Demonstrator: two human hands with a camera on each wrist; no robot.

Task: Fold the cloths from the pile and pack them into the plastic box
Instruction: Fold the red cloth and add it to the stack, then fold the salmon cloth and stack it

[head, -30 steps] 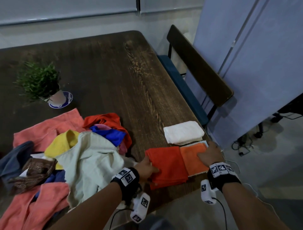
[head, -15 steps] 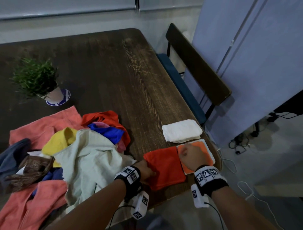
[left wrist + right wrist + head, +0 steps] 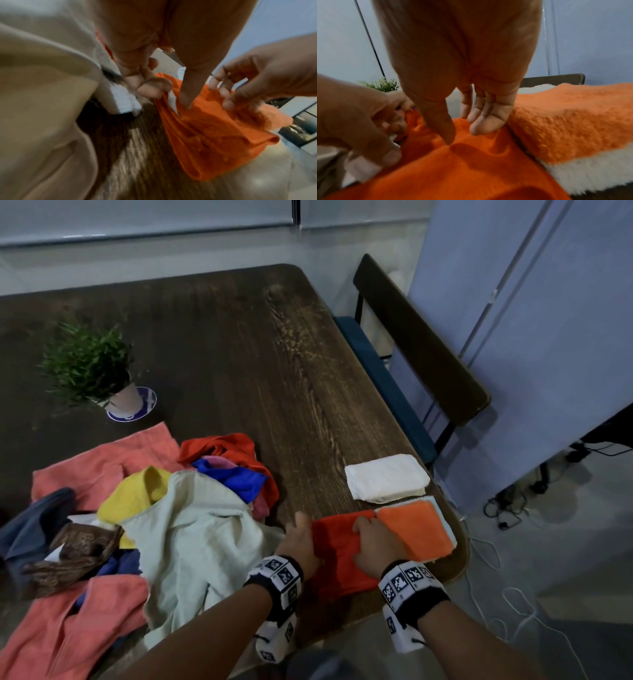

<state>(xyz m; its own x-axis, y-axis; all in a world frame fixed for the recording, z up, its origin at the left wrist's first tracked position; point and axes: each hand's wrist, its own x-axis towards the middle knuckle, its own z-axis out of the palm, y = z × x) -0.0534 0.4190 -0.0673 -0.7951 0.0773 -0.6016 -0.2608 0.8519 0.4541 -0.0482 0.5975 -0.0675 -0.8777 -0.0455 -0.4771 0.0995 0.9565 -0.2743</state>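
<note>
A red-orange cloth (image 3: pixel 337 559) lies folded near the table's front right corner. My left hand (image 3: pixel 301 529) pinches its left edge, thumb on top and fingers curled under, as the left wrist view shows for this hand (image 3: pixel 171 94) on the cloth (image 3: pixel 214 142). My right hand (image 3: pixel 366 529) rests on the cloth's right part with relaxed fingers (image 3: pixel 484 119) touching the fabric (image 3: pixel 462 169). A lighter orange folded cloth (image 3: pixel 418 529) with a white underside lies just right of it. A white folded cloth (image 3: pixel 385 482) sits behind. The unfolded pile (image 3: pixel 171 525) lies to the left. No plastic box shows.
A potted plant (image 3: pixel 89 368) stands on a saucer at the back left of the dark wooden table (image 3: pixel 274 354). A chair (image 3: pixel 418 337) is beside the table's right edge. Cables (image 3: pixel 507 508) lie on the floor to the right.
My right hand has moved left, from the lighter orange cloth onto the red-orange cloth. My left hand has stayed at that cloth's left edge.
</note>
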